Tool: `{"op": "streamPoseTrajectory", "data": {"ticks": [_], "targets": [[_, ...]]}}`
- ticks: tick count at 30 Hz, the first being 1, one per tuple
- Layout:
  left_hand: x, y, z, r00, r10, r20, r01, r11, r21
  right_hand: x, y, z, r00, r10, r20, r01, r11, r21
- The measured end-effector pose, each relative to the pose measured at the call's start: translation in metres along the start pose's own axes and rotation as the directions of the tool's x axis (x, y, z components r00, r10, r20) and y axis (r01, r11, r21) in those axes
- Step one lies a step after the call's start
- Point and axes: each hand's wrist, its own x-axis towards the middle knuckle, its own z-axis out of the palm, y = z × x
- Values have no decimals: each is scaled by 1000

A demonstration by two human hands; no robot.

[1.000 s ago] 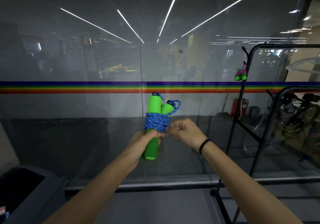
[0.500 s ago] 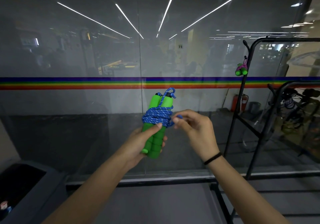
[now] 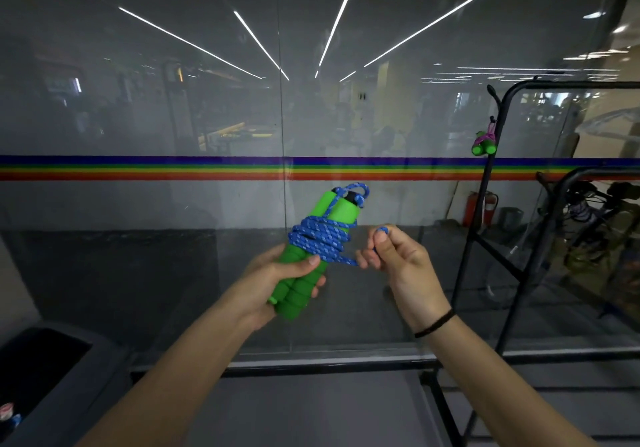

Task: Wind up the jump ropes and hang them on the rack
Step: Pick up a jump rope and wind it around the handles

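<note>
Two green foam handles sit side by side in the left hand, fingers curled round the lower ends. Blue braided cord is wound several turns round the middle. The right hand pinches the free tail, pulled taut sideways. Step, my read: end of winding. Next: tuck tail under a turn so the bundle holds, then carry to black rack at right, well apart, where a pink-corded rope already hangs. No legible brand/label/text.
</note>
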Motion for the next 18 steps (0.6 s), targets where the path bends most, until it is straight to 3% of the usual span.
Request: {"op": "streamPoseTrajectory", "data": {"ticks": [3,7,12,18], "targets": [[0,-9,7,991,95,-97,-93,995,25,-5,-5,3,991,-111,76,129,941,-314],[5,-13,27,957,212,-200,-194,976,103,-12,-12,13,959,-241,148,280,732,-621],[10,-12,35,910,315,-269,-253,937,242,-11,-21,20,892,-442,95,352,546,-760],[7,-22,44,899,325,-292,-236,923,303,1,-24,21,845,-518,135,413,471,-779]]}}
